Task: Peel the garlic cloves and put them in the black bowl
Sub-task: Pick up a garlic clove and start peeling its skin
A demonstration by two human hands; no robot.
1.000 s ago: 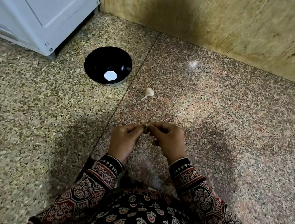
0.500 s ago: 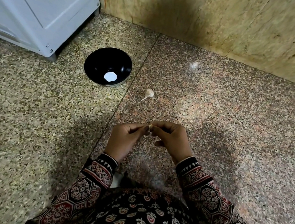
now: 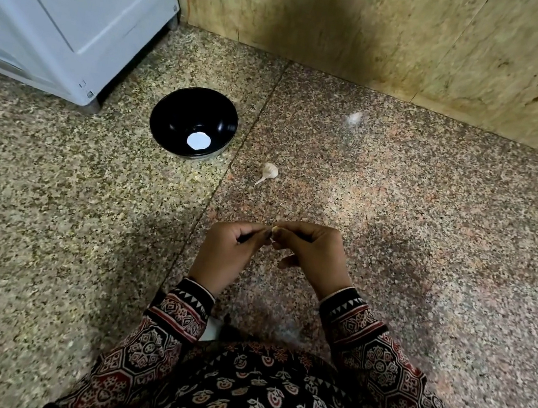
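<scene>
A person sits on the speckled granite floor [image 3: 86, 212] with both hands brought together in front of the lap. The left hand [image 3: 229, 253] and the right hand [image 3: 311, 258] meet at their fingertips, and between them they pinch a small pale garlic clove [image 3: 275, 229], held above the floor; only its tip shows past the fingers. The other fingers of the right hand are curled in under the palm. Whether the clove's skin is on or off is too small to tell.

A round glossy black bowl [image 3: 176, 114] stands upright on the floor ahead and to the left, well apart from the hands, just left of the dark seam [image 3: 230, 170] between two floor slabs. A white patch [image 3: 198, 140] shows at its bottom; I cannot tell what it is. A small whitish garlic bulb with a thin stalk [image 3: 269, 171] lies on the floor just right of that seam, near the bowl and between it and the hands.

A white metal appliance [image 3: 74, 3] stands at the floor's far left corner, close behind the bowl. A beige stone wall [image 3: 422, 35] runs along the floor's far edge. The long sleeves [image 3: 393, 370] are dark with a red and cream print.
</scene>
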